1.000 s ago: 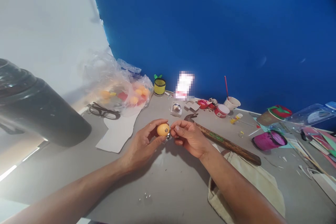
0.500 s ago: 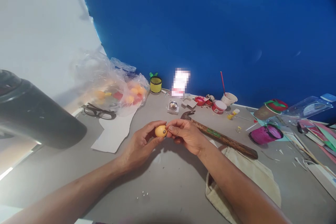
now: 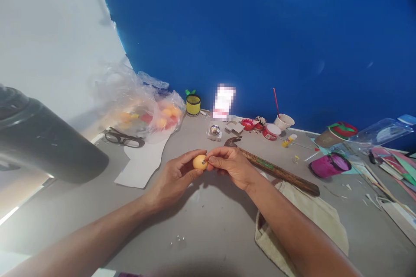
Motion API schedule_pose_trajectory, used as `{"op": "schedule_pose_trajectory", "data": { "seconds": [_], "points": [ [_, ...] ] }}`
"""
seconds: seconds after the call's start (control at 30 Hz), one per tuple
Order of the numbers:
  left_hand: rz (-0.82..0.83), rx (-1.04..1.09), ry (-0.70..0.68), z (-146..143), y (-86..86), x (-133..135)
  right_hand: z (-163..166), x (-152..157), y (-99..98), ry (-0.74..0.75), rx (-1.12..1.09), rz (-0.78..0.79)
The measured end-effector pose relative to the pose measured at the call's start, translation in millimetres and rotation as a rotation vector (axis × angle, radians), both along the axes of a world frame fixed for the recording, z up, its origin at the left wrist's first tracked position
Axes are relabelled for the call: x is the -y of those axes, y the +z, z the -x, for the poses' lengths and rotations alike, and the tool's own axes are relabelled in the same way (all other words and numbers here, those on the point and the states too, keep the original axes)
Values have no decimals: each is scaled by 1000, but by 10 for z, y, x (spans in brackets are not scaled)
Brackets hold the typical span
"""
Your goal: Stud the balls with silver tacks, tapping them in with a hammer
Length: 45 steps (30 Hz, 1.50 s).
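Note:
My left hand [image 3: 172, 177] holds a small yellow-orange, egg-shaped ball [image 3: 198, 162] between thumb and fingers over the middle of the table. A shiny dark round spot shows on its right side. At that end, my right hand [image 3: 230, 165] has thumb and forefinger pinched together against the ball. Whatever lies in this pinch is too small to make out. Several tiny white beads [image 3: 178, 239] lie on the table below the hands. Beyond the right hand rests a claw hammer [image 3: 279, 173] with a wooden handle.
A clear plastic bag [image 3: 143, 104] with orange balls stands at the back left, near black-framed glasses [image 3: 125, 138] and white paper [image 3: 139, 169]. A large dark cylinder [image 3: 48, 138] leans in from the left. Paint pots [image 3: 271, 131], a magenta cup [image 3: 329, 166] and cloth [image 3: 312, 216] occupy the right.
Both hands keep the same hold on the ball. Only a very slight shift of the ball and the whole view shows.

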<state>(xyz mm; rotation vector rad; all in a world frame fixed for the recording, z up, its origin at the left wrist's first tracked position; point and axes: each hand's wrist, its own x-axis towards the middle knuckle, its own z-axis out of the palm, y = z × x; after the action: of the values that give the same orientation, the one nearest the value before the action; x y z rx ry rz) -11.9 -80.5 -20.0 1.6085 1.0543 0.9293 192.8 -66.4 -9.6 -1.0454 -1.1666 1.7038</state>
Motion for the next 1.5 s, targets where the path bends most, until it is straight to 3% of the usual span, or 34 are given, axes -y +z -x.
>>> {"op": "schedule_pose_trajectory", "data": {
  "seconds": [0.33, 0.63, 0.77, 0.87, 1.0, 1.1, 1.17, 1.23, 1.33, 1.43, 1.5],
  "points": [
    [96, 56, 14, 27, -49, 14, 121, 50, 64, -93, 29, -127],
    [99, 51, 137, -53, 0, 62, 208, 38, -48, -182, 24, -142],
    [163, 81, 100, -75, 67, 48, 177, 18, -65, -160, 51, -137],
    [189, 151, -3, -71, 95, 1, 110, -1, -33, -87, 94, -167],
    [348, 356, -55, -49, 85, -54, -135, -52, 121, -121, 403, -282],
    [420, 468, -38, -24, 69, -61, -412, -116, 271, -199, 1026, -438],
    [430, 474, -30, -8, 62, -52, -575, -162, 323, -113, 1447, -393],
    [436, 447, -23, 1, 61, -42, -689, -207, 314, 39, 1672, -256],
    [409, 400, -4, -1, 64, -42, -790, -257, 247, 151, 1688, -195],
    [373, 410, 17, -9, 51, -65, -850, -251, 257, 152, 1588, -289],
    [361, 438, 29, -11, 24, -88, -859, -200, 331, 92, 1568, -435]
  ]
}}
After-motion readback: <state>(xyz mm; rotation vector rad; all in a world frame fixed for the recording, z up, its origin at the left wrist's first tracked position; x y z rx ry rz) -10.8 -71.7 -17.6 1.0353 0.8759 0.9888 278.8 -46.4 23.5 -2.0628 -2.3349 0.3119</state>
